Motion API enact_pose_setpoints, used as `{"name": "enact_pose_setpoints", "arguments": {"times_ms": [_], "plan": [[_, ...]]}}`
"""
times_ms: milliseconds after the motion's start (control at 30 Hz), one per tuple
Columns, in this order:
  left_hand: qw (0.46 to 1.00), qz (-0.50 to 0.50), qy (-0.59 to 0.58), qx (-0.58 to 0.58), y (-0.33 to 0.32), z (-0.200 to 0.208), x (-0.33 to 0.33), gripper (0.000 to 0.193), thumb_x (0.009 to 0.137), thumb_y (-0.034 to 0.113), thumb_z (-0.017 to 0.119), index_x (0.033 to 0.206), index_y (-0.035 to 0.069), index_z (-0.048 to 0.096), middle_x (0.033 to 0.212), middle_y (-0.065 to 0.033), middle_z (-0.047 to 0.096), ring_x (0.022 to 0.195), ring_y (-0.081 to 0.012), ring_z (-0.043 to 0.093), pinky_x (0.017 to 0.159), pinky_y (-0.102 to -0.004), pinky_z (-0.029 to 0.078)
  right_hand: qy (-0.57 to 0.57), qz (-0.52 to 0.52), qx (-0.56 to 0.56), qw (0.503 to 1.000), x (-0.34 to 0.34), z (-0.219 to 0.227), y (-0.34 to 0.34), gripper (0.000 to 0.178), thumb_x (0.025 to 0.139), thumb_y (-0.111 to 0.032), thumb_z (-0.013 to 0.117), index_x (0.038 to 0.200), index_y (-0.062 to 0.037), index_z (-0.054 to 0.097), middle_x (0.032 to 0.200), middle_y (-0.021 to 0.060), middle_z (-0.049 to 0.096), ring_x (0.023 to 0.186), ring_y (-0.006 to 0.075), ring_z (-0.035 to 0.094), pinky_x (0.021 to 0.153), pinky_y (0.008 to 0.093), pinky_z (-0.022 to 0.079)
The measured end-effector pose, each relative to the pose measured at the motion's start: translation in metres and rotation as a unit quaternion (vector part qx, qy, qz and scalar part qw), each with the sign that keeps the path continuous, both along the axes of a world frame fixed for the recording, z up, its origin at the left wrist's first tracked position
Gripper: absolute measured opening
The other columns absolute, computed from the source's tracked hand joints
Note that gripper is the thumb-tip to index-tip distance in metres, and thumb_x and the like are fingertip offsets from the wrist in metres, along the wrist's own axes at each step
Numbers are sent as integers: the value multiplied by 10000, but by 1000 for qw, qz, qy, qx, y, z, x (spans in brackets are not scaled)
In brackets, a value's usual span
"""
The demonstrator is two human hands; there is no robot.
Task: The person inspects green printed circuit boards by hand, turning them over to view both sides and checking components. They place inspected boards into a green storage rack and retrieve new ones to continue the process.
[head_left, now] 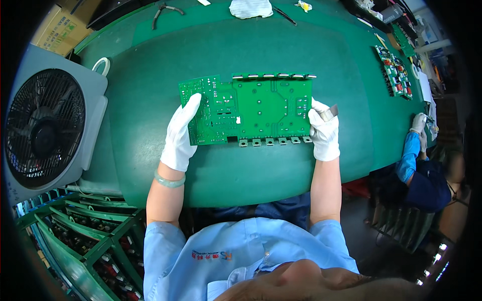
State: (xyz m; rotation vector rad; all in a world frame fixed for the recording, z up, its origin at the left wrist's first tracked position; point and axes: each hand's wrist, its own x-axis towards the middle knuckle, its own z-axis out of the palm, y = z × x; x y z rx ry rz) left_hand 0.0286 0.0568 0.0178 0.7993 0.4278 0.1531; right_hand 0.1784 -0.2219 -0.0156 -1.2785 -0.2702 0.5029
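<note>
Between my two white-gloved hands a green circuit board point(271, 108) is held above the mat, its solder side showing. A row of metal-tabbed parts sticks out along its near edge, and shiny metal pieces line the far edge. My left hand point(181, 130) is closed on the board's left end, thumb on top. At the right end, my right hand point(325, 135) grips the board's edge. Also tucked in that hand is a small tool with a flat grey blade point(334, 110); its handle is mostly hidden.
A large box fan point(47, 125) stands at the left, above a green rack point(75, 226) of boards. Pliers point(165, 12) and a white cloth point(251, 8) lie on the green mat's far side. Populated boards point(394, 72) lie far right, near a co-worker's gloved hand point(418, 123).
</note>
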Motion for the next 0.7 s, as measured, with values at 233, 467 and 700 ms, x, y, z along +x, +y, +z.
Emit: {"name": "enact_pose_setpoints", "arguments": {"times_ms": [233,467,700], "plan": [[996,-40,-30,-78,5,-7,6,472,1021,387,416,1300,20,515,1211,-122,616,1067,-204,622,905,-361,533,2,-18,33,999,-1,-5,5,345,823,-174,723,1110,7,666,815,34,665,524,39,489,433,192,323],[992,-48,-94,-63,3,-3,3,415,1006,261,426,1289,-34,495,1197,-143,624,1036,-237,633,916,-355,519,3,-38,40,998,6,-11,2,321,848,-163,703,1113,14,661,759,17,635,491,50,486,420,205,315],[970,-40,-153,185,2,-2,-3,418,1014,269,406,1290,-31,497,1208,-142,619,1050,-237,627,919,-344,512,5,-42,27,999,5,-9,5,327,854,-173,704,1117,17,661,771,5,630,504,44,484,428,202,312]]}}
